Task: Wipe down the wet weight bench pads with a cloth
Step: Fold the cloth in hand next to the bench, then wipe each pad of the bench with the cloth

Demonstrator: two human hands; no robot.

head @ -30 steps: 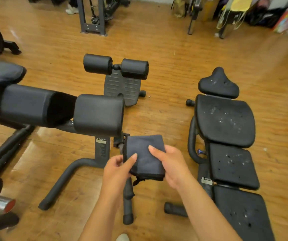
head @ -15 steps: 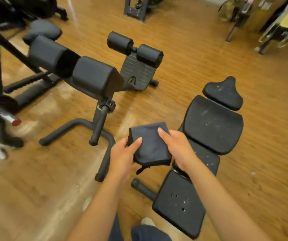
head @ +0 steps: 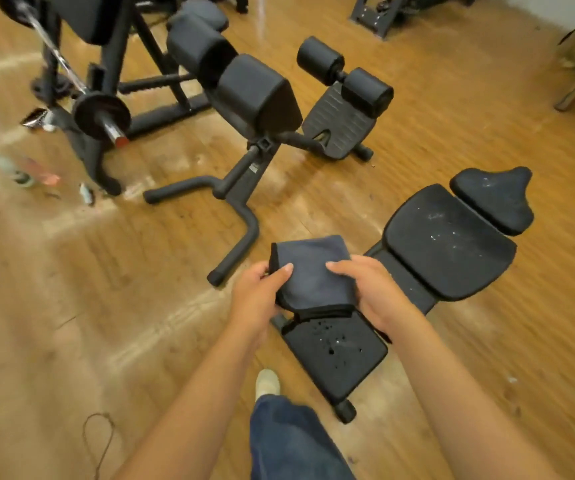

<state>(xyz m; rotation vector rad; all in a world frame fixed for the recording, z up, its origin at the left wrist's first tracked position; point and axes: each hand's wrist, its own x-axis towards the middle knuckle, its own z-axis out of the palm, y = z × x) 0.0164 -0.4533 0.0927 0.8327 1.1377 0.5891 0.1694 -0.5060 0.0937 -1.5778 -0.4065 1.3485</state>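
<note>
Cloth (head: 314, 275), folded and dark, is pinched at its edges between left hand (head: 256, 299) and right hand (head: 374, 294) above the weight bench (head: 449, 244), whose droplet-speckled pads look wet, so wiping seems not yet begun.

A black back-extension stand (head: 244, 98) with thick pads sits on the wooden floor (head: 71, 306). Its two foam rollers (head: 345, 76) and ribbed footplate (head: 339, 126) lie on its right side. Left of the stand, a barbell (head: 102, 116) with a black plate rests on a rack. Blurred bottles (head: 12, 166) lie farther left, and a thin cord loop (head: 97, 434) lies well below them.
</note>
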